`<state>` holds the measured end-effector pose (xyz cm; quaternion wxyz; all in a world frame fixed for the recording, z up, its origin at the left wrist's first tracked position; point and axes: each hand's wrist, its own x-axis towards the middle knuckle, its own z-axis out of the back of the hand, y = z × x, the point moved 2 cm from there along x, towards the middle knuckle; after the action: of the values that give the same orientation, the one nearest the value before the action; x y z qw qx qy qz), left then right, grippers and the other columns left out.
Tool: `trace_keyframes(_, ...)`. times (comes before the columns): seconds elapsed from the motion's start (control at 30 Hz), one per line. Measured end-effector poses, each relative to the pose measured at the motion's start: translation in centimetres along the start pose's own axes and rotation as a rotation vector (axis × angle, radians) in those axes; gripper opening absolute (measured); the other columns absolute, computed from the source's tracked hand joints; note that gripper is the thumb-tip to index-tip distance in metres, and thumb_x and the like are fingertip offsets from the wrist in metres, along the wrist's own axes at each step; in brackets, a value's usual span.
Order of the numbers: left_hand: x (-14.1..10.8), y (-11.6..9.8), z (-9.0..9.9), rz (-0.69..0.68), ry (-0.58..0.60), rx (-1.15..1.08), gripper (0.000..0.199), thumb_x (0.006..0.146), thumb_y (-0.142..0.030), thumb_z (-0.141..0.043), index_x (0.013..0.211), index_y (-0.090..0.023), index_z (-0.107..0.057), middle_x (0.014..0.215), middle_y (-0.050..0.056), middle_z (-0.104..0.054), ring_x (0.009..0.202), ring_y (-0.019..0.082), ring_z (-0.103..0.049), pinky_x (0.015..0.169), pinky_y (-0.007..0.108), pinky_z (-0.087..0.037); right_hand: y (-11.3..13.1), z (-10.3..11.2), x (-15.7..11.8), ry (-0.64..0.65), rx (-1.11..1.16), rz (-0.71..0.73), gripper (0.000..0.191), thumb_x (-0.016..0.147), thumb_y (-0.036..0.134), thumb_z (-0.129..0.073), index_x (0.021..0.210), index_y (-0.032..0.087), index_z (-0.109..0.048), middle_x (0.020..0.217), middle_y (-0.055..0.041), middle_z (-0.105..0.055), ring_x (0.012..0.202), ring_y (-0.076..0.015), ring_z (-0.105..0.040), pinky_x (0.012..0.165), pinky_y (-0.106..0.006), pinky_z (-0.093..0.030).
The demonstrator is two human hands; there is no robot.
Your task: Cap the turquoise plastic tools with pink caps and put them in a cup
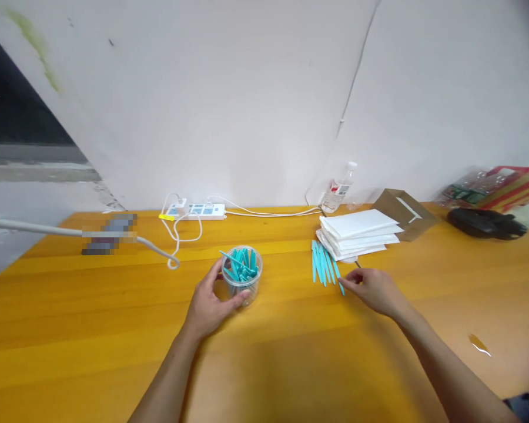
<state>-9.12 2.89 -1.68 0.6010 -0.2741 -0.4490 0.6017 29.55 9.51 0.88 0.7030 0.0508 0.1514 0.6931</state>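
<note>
My left hand point(211, 302) wraps round a clear plastic tub point(242, 291), thumb at the front and fingers behind its left side. The tub stands upright and holds many slim teal plastic sticks point(242, 264), one lying slanted across the rim. To the right, several more flat teal sticks point(321, 264) lie in a loose fan on the table. My right hand point(372, 288) pinches at the lower part of the rightmost teal stick point(340, 281), thumb and fingertips together. That stick still lies along the fan's right edge. Their exact kind is too small to tell.
Behind the fan is a stack of white packets point(359, 232), with a brown cardboard piece point(405, 214) and a water bottle point(339, 188). A power strip point(198, 211) with white cables lies by the wall. A black object point(487, 223) is at right; a pixelated item point(110, 234) at left.
</note>
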Motion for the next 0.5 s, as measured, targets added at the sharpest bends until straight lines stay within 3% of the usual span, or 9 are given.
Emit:
trace_keyframes(0.17, 0.0, 0.2, -0.1, -0.009, 0.003, -0.011, 0.078, 0.071, -0.045, -0.078, 0.138, -0.021, -0.047, 0.122, 0.009, -0.068, 0.111, 0.026, -0.064, 0.1, 0.04, -0.048, -0.8, -3.1, -0.9, 0.005, -0.078, -0.102, 0.032, 0.084, 0.043, -0.052, 0.084, 0.018, -0.072, 0.084, -0.0102, -0.073, 0.078, -0.0249, -0.067, 0.063, -0.03, -0.043)
trace_keyframes(0.3, 0.0, -0.1, -0.1, -0.017, 0.008, -0.02, 0.075, 0.072, -0.044, -0.078, 0.137, -0.02, -0.049, 0.125, 0.01, -0.066, 0.113, 0.026, -0.063, 0.101, 0.04, -0.047, 0.1, -3.7, -0.5, 0.031, -0.178, -0.112, 0.027, 0.084, 0.027, -0.046, 0.077, 0.016, -0.07, 0.081, -0.0144, -0.072, 0.078, -0.0273, -0.067, 0.064, -0.033, -0.043)
trace_keyframes(0.5, -0.1, -0.2, -0.1, -0.003, 0.01, -0.022, 0.076, 0.071, -0.045, -0.079, 0.136, -0.021, -0.049, 0.123, 0.009, -0.067, 0.112, 0.026, -0.063, 0.102, 0.041, -0.046, 0.2, -3.8, -2.0, 0.012, -0.305, -0.099, 0.029, 0.09, 0.025, -0.041, 0.076, 0.015, -0.065, 0.087, -0.0186, -0.071, 0.077, -0.028, -0.068, 0.06, -0.032, -0.04)
